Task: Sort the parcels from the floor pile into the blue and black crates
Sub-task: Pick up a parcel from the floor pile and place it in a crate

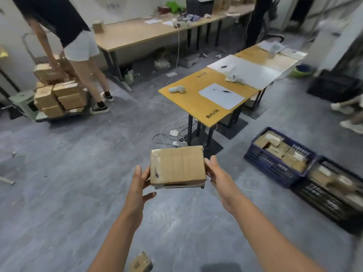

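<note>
Cardboard parcel [177, 166] held in the air over the floor. Left hand [140, 180] presses straight fingers on its left side, thumb free. Right hand [216, 172] grips its right edge. Blue crate [269, 165] and black crate [324, 201] touch, on the floor at right.

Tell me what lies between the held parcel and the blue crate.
In the head view, only the right hand holding the parcel by its edge, then bare grey floor up to the blue crate.

Parcel [177, 166] aloft, blue crate [275, 167], black crate [324, 201], part-filled
</note>
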`<state>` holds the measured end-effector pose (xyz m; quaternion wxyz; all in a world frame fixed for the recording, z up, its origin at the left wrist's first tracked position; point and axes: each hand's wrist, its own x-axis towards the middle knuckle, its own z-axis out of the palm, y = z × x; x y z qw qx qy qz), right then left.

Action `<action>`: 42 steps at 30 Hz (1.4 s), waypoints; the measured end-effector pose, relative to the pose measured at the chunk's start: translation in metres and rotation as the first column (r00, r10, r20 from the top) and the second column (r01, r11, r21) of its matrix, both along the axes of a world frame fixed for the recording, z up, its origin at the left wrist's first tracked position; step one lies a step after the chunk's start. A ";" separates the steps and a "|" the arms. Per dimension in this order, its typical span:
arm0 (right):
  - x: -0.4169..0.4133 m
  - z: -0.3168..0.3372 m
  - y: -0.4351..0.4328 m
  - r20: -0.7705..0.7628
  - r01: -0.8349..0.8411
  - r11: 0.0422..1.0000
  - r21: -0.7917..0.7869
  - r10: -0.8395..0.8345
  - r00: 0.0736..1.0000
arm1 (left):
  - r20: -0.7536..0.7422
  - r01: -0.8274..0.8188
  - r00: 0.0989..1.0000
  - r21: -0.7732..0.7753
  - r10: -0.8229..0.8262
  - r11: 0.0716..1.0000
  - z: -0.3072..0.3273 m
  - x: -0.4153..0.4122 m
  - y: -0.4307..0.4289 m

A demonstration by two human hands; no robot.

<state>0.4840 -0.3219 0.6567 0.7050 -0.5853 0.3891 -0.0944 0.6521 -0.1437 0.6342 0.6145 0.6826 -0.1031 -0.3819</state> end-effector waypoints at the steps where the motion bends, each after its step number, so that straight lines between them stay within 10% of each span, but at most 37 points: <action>1: -0.016 0.002 -0.012 0.008 0.027 1.000 -0.005 -0.027 1.000 | 0.009 0.030 1.000 -0.001 -0.030 1.000 0.002 -0.011 -0.018; 24: -0.397 -0.031 -0.226 -0.056 0.703 0.709 0.056 -0.701 0.711 | -0.017 0.688 0.724 0.096 -0.690 0.720 -0.008 -0.322 -0.380; 42: -0.521 -0.092 -0.445 -0.182 0.874 0.483 0.052 -0.856 0.484 | -0.221 0.876 0.479 0.188 -0.850 0.445 -0.088 -0.455 -0.683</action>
